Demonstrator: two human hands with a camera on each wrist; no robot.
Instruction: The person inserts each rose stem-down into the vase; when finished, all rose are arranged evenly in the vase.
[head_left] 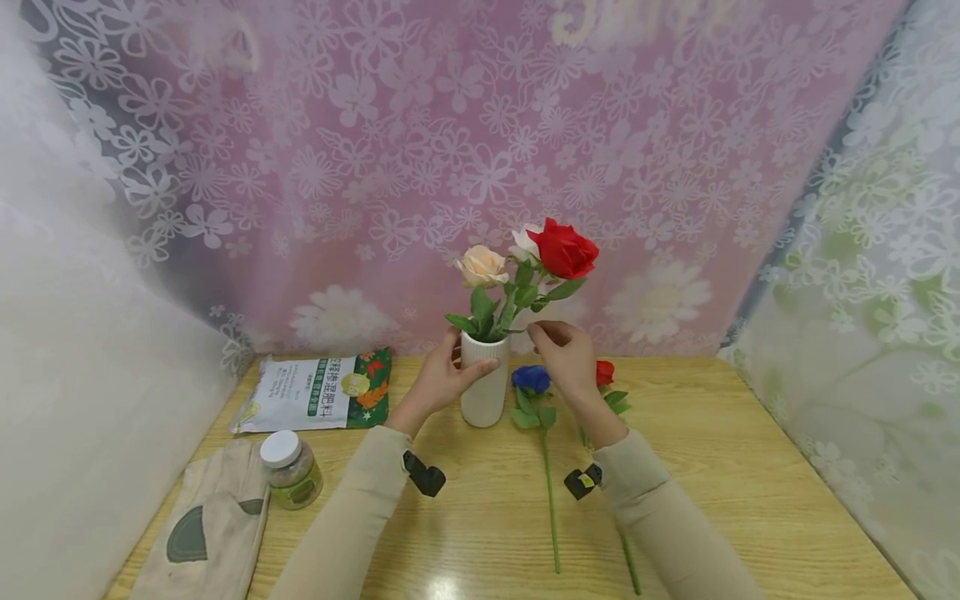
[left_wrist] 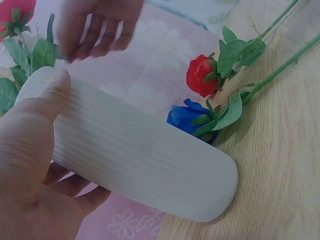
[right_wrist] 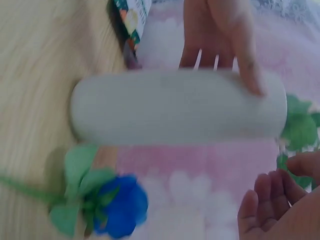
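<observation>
A white ribbed vase [head_left: 483,392] stands upright on the table, holding a peach rose [head_left: 482,266], a white rose [head_left: 526,242] partly hidden, and a red rose [head_left: 566,249]. My left hand [head_left: 437,379] grips the vase near its rim, thumb across the front and fingers behind, as the left wrist view shows. Beside the rim on the right is my right hand [head_left: 564,354], close to the leaves [right_wrist: 300,125]. Its fingers are loosely bent, with thumb and forefinger apart in the right wrist view; whether they touch a leaf is unclear.
A blue rose [head_left: 532,379] and another red rose [left_wrist: 201,75] lie on the table right of the vase, stems toward me. At left are a fertilizer bag [head_left: 315,393], a jar with a white lid [head_left: 292,471] and a folded beige cloth [head_left: 217,521]. Floral curtains surround the table.
</observation>
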